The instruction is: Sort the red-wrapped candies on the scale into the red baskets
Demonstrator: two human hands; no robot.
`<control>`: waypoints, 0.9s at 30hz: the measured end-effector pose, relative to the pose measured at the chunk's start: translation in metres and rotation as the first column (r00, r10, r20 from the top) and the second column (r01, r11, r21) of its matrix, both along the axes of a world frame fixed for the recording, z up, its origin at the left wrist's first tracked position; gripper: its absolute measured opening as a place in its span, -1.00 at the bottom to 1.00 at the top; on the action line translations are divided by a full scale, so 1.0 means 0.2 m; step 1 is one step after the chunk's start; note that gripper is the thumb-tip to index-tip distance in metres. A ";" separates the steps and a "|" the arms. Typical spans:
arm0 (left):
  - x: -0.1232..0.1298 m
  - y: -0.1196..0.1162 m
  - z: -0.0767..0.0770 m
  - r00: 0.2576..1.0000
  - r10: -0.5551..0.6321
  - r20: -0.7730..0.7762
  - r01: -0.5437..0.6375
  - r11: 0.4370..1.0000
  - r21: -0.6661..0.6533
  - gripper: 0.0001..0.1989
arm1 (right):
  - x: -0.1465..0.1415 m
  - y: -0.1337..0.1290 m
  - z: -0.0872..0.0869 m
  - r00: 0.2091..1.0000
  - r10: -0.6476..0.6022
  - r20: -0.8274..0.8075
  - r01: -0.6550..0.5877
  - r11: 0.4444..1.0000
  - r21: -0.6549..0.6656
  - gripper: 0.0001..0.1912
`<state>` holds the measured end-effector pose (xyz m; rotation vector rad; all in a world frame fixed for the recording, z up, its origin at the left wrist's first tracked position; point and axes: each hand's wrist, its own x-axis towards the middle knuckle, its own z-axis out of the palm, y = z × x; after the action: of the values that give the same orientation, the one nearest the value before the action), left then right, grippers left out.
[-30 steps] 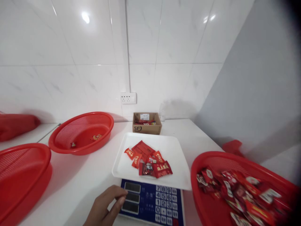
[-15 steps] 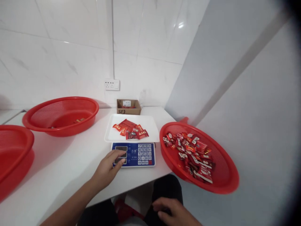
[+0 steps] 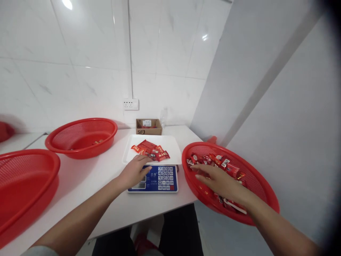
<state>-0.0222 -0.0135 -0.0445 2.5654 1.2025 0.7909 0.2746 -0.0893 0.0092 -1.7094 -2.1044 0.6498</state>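
My left hand (image 3: pixel 136 171) hovers over the left part of a digital scale (image 3: pixel 163 188), fingers stretched toward the near edge of its white tray (image 3: pixel 174 144). On that tray lies a small pile of red wrapped packets (image 3: pixel 160 153), partly hidden by my fingertips. My right hand (image 3: pixel 217 179) reaches over the red plastic basket (image 3: pixel 262 185) on the right, its fingers extended and apart. Many small red and dark packets (image 3: pixel 231 170) fill the middle of that basket, several hidden under my hand and forearm. Neither hand appears to hold anything.
Two more red baskets stand on the left: a farther one (image 3: pixel 81 153) with a few small items inside, and a nearer one (image 3: pixel 29 156). Behind the scale sits a small cardboard box (image 3: pixel 149 131) beside a clear bottle (image 3: pixel 163 117). A grey wall borders the right side.
My right hand has risen from my lap to above the right basket. My left hand has moved forward and right, from the scale's display toward the tray. The view has shifted slightly.
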 end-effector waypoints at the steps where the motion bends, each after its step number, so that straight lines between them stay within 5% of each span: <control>1: 0.01 0.04 0.00 0.999 -0.013 -0.031 0.013 1.000 0.007 -0.72 | 0.01 0.05 -0.01 0.998 0.007 0.056 -0.008 1.000 0.017 -0.61; 7: 0.11 0.25 -0.03 0.987 -0.041 -0.156 0.045 0.999 0.023 -0.73 | 0.05 0.30 -0.08 0.956 0.115 0.271 -0.151 0.982 0.117 -0.61; 14: 0.16 0.31 0.00 0.995 -0.032 -0.097 0.028 0.999 -0.036 -0.72 | -0.19 0.53 -0.09 0.874 0.310 0.374 -0.379 0.917 0.125 -0.61; 17: 0.11 0.29 0.04 0.984 0.157 -0.083 -0.156 0.988 0.012 -0.79 | -0.27 0.62 -0.11 0.859 0.320 0.400 -0.381 0.921 0.081 -0.58; 21: 0.01 0.28 0.04 0.870 0.436 -0.230 -0.430 0.899 0.079 -0.66 | -0.31 0.71 -0.17 0.857 0.347 0.381 -0.394 0.918 0.052 -0.61; 27: -0.02 0.35 -0.01 0.954 0.254 -0.157 -0.270 0.959 -0.087 -0.57 | -0.34 0.73 -0.18 0.867 0.423 0.261 -0.467 0.874 0.135 -0.61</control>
<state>-0.0266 0.0566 -0.0471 2.4416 1.6097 0.5767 0.2066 0.0576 -0.0270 -1.2391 -2.6631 0.3602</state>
